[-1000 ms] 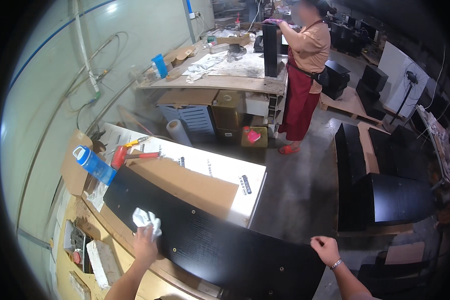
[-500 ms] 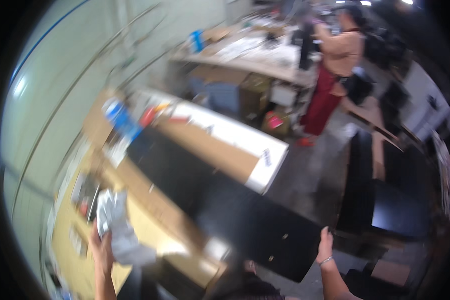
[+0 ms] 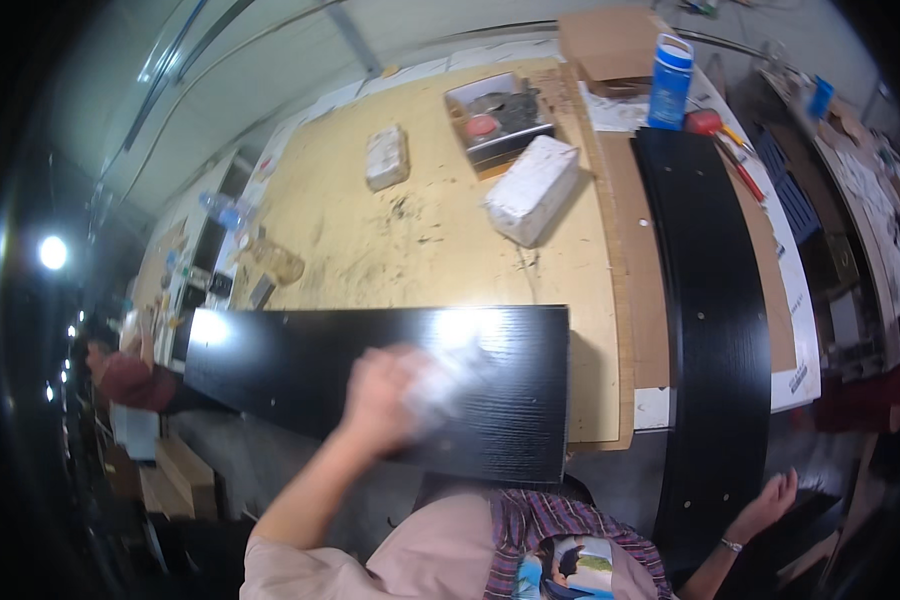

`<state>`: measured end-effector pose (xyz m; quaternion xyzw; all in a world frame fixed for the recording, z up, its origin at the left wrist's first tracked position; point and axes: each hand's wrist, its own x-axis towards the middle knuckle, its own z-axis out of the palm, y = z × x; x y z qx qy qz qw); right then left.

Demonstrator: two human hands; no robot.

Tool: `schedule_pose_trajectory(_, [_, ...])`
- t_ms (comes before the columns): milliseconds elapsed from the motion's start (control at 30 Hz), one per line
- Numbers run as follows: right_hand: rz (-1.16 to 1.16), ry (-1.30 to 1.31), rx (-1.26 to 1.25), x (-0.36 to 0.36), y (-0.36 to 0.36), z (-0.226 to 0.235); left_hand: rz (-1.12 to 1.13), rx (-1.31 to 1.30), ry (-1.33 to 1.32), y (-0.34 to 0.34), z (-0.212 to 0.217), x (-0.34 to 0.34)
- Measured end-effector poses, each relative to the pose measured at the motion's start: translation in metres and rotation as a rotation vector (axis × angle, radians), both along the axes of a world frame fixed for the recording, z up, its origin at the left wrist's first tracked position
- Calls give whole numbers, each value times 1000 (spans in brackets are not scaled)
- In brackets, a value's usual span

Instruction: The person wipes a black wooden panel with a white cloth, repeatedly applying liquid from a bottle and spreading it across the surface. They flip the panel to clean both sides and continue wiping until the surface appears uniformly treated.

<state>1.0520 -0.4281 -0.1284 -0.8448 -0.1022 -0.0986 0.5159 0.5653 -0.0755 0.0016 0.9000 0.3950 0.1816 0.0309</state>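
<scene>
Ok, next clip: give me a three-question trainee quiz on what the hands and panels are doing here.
1. True or false: the left hand presses a white cloth on the glossy black panel.
2. The right hand is nearest which thing? A) blue bottle B) long black panel C) white block
3. Fill in: the white block lies on the ____ workbench top.

Key: 1 true; 2 B; 3 wooden.

Left hand (image 3: 385, 395) fisted, right hand (image 3: 770, 500) open
</scene>
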Motion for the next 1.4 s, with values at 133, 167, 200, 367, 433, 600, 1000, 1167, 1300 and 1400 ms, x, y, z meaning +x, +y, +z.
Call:
schedule_pose_trajectory(133, [636, -78, -67, -70, 133, 53, 856, 102, -66, 50, 1, -226])
schedule_pose_trajectory(167, [796, -127, -118, -101, 160, 75, 1007, 306, 25, 40, 17, -229])
schedule_pose_trajectory(200, [935, -131, -120, -125, 181, 95, 886, 207, -210, 35, 41, -195])
schedule_pose_trajectory(367, [1457, -311, -232, -220, 256, 118, 18, -189, -40, -61, 16, 4])
schedule_pose_trajectory(433, [1548, -402, -307, -243, 269, 111, -134, -187, -47, -74, -5, -5])
schedule_pose_trajectory(600, [1546, -566, -481, -253, 269, 115, 658, 98, 113, -36, -16, -201])
schedule_pose_trajectory(1000, [1618, -506, -460, -263, 283, 130, 220, -63, -206, -52, 23, -96])
schedule_pose_trajectory(1167, [1926, -217, -238, -341, 323, 155, 395, -478, -947, -38, 11, -139])
schedule_pose_trajectory(1300, [1978, -98, -208, -418, 360, 163, 255, -633, -1257, -6, 26, -178])
schedule_pose_trajectory(1400, [1988, 277, -265, -477, 396, 156, 183, -732, -1510, 22, 29, -238])
